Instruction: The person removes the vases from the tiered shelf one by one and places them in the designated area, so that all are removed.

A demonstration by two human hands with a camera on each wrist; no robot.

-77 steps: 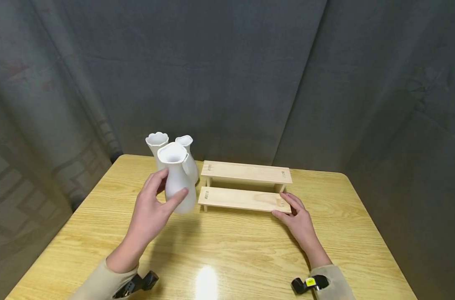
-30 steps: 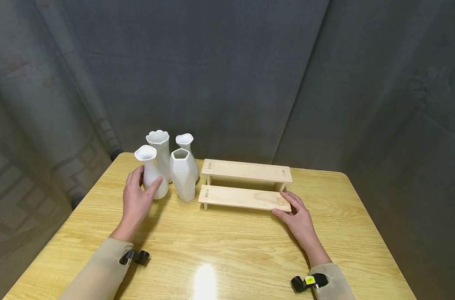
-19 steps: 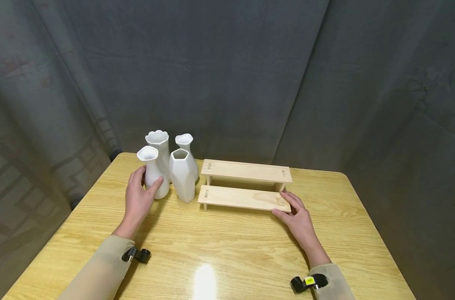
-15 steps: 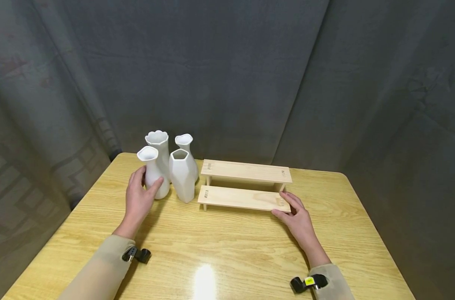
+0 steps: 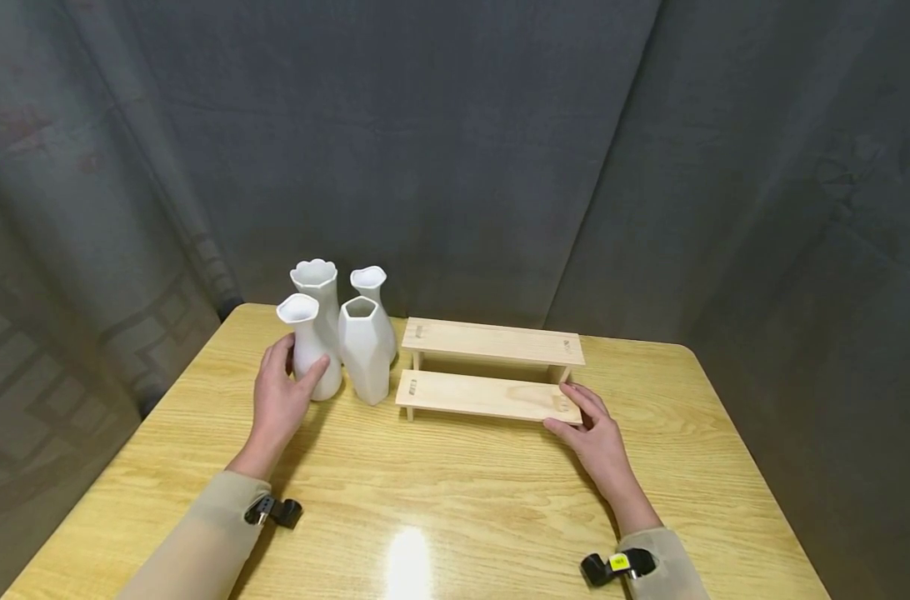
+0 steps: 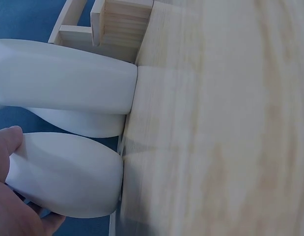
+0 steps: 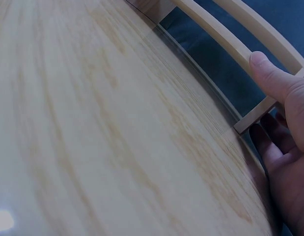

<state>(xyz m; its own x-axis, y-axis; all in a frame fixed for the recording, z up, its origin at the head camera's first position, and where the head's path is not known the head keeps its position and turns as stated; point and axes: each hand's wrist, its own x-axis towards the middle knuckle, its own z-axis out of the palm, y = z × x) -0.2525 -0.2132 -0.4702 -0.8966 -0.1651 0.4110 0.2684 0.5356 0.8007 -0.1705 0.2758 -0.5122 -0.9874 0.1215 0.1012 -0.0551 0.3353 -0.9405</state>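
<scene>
In the head view my left hand point(image 5: 281, 398) grips a white vase point(image 5: 308, 367) with a flared, angular rim, thumb on its near right side and fingers round its left. The vase stands upright on the table, as the left wrist view shows its base point(image 6: 115, 187) at the wood surface. Right beside it is a faceted white vase point(image 5: 365, 358). Behind these two are a scallop-rimmed vase point(image 5: 326, 308) and a narrow-necked vase point(image 5: 372, 287), both partly hidden. My right hand point(image 5: 596, 435) holds the right end of the lower shelf of a two-step wooden stand point(image 5: 485, 395).
The stand's upper step point(image 5: 492, 342) lies farther back, close to the table's far edge. A grey curtain point(image 5: 395, 167) hangs behind the wooden table point(image 5: 455, 500). Black wrist cameras sit on both sleeves.
From in front of the other vases, my left hand has carried the flared vase left and down to the table, then shifted it slightly right. My right hand has stayed at the stand.
</scene>
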